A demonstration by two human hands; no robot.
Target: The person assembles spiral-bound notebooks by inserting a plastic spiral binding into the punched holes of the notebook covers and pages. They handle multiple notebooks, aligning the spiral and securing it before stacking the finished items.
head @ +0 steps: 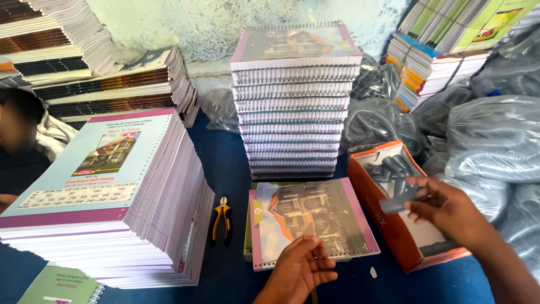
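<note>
My right hand [447, 211] holds a grey spiral binding coil [400, 201] just above an open orange box [394, 233] that contains more grey coils. My left hand [298, 267] rests on the near edge of an unbound notebook [315, 217] with a house picture on its cover; its fingers are curled against the cover. The notebook lies flat on the blue surface between the box and a pair of pliers.
Yellow-handled pliers [221, 220] lie left of the notebook. A tall stack of spiral-bound notebooks [295, 107] stands behind it, and a big stack of unbound ones [112, 197] is at the left. Plastic bags of coils [489, 141] fill the right. Another person [19, 141] sits far left.
</note>
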